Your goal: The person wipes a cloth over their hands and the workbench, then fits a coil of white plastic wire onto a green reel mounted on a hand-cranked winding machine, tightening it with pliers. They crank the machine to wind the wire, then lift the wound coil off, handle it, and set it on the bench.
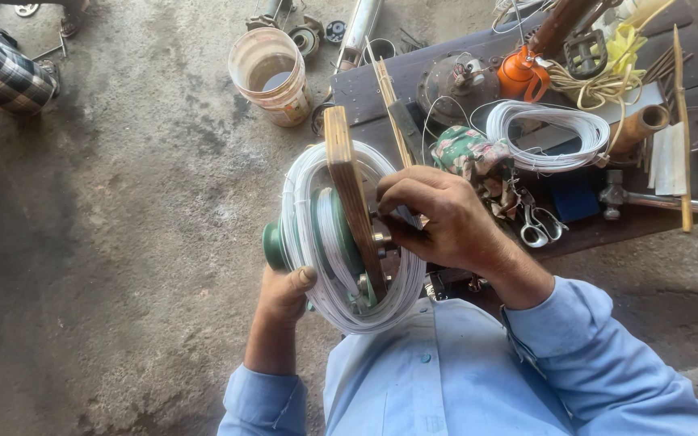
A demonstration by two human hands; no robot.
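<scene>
**Both hands on a wire-wound wooden former above a crowded bench**

The left hand (283,295) cups the green round end of a wooden former wound with white wire (341,234) from below, fingers curled, thumb up. The right hand (438,220) closes its fingertips on the metal hub at the former's wooden plate. The former sits at chest height over the concrete floor. Just behind it, a dark wooden workbench (365,89) carries a loose white wire coil (547,133), a floral cloth (466,153), scissors (539,228) and an orange oil can (520,77). A plastic bucket (272,77) stands on the floor nearby.
</scene>
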